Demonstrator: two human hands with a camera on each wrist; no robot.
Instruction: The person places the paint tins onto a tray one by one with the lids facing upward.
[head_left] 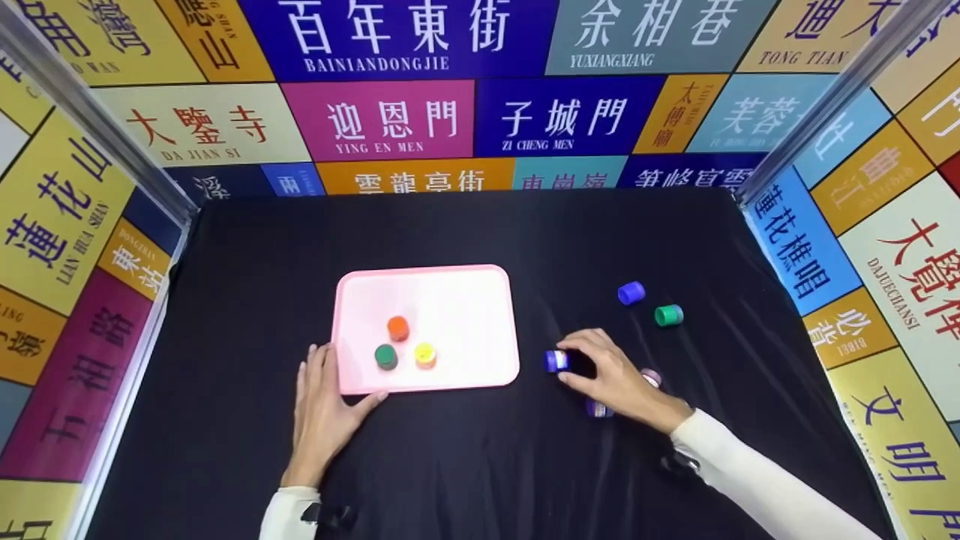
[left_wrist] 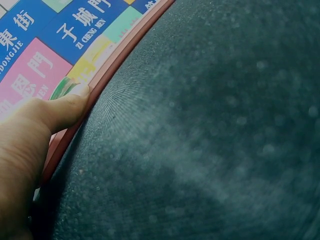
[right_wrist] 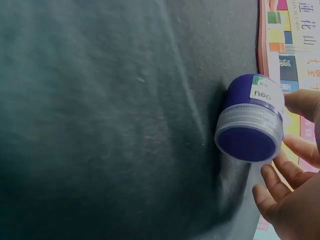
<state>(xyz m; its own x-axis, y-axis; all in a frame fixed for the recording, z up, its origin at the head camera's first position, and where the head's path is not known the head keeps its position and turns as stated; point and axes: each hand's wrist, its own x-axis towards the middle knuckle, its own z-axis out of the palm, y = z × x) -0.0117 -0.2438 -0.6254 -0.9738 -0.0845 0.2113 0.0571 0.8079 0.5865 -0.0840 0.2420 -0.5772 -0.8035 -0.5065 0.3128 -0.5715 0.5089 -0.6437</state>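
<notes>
My right hand [head_left: 607, 375] pinches a dark purple paint jar [head_left: 556, 361] between thumb and fingertips, just right of the pink tray [head_left: 513, 330]. In the right wrist view this jar [right_wrist: 250, 120] is tilted, its clear-rimmed end facing the camera and a white label on its side. My left hand [head_left: 324, 412] lies at the tray's near left corner, fingers straight along the left side and thumb [left_wrist: 70, 107] on the front rim. On the tray stand an orange jar [head_left: 398, 328], a dark green jar [head_left: 386, 357] and a yellow jar [head_left: 425, 355].
Right of the tray, a blue-purple jar [head_left: 631, 292] and a green jar [head_left: 669, 315] lie on the black cloth [head_left: 450, 465]. Another purple jar [head_left: 598, 409] and a pinkish jar [head_left: 651, 377] are partly hidden by my right hand. Printed panels [head_left: 397, 120] wall in the table.
</notes>
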